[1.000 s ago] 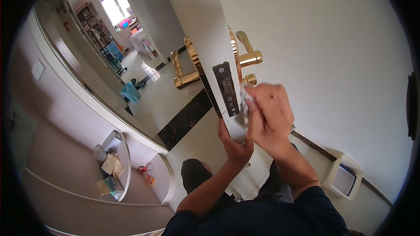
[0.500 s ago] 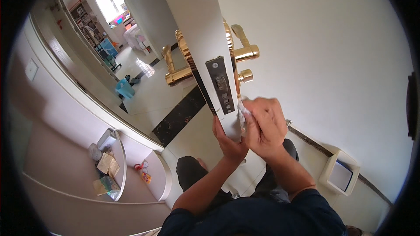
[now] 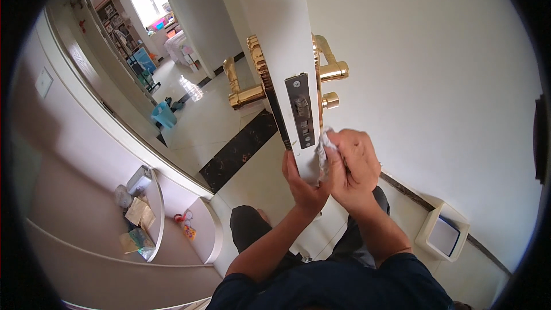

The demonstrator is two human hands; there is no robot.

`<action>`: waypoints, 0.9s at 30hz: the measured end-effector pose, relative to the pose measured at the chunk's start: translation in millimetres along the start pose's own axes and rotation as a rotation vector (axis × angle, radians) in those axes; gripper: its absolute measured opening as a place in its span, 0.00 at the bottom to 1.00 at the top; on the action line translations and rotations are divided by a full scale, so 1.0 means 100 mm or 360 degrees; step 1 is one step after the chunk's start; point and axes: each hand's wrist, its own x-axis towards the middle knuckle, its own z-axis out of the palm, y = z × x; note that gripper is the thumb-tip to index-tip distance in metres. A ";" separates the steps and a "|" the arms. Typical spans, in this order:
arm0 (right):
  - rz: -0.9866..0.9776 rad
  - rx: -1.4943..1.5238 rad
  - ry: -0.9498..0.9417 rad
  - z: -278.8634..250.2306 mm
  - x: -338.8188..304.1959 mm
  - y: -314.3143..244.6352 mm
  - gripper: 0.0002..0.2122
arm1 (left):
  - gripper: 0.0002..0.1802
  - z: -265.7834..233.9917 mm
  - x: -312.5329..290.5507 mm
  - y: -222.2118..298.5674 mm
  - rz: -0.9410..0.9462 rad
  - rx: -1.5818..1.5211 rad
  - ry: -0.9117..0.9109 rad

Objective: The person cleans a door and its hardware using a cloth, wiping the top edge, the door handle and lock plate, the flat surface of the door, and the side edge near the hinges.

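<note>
No lettering, numbers or signs can be read.

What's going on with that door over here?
A person is at the edge of an open door. The left hand grips that edge below the dark lock plate. The right hand pinches a crumpled white wad, cloth or tissue, against the door's right side, below a small gold knob. Gold handles stick out on both sides.

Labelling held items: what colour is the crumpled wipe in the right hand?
White. The crumpled wipe in the right hand shows best in the head view.
</note>
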 end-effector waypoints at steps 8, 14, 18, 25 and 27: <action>-0.0447 -0.0131 0.0169 0.14 0.80 -0.01 0.13 | 0.53 -0.03 -0.04 0.04 -0.0058 0.0077 -0.0002; -0.0482 -0.0081 0.0216 0.14 0.96 -0.10 0.10 | 0.53 -0.04 -0.02 0.04 -0.0062 0.0149 -0.0033; -0.0145 -0.0102 0.0043 0.09 0.33 -0.09 0.13 | 0.53 -0.05 -0.03 0.01 0.0039 0.0142 0.0010; -0.0463 -0.0087 0.0248 0.22 1.09 -0.12 0.11 | 0.53 -0.07 -0.03 0.03 -0.0043 0.0173 -0.0002; -0.0534 -0.0081 0.0315 0.26 1.27 -0.18 0.10 | 0.53 -0.07 -0.03 0.04 -0.0017 0.0200 -0.0034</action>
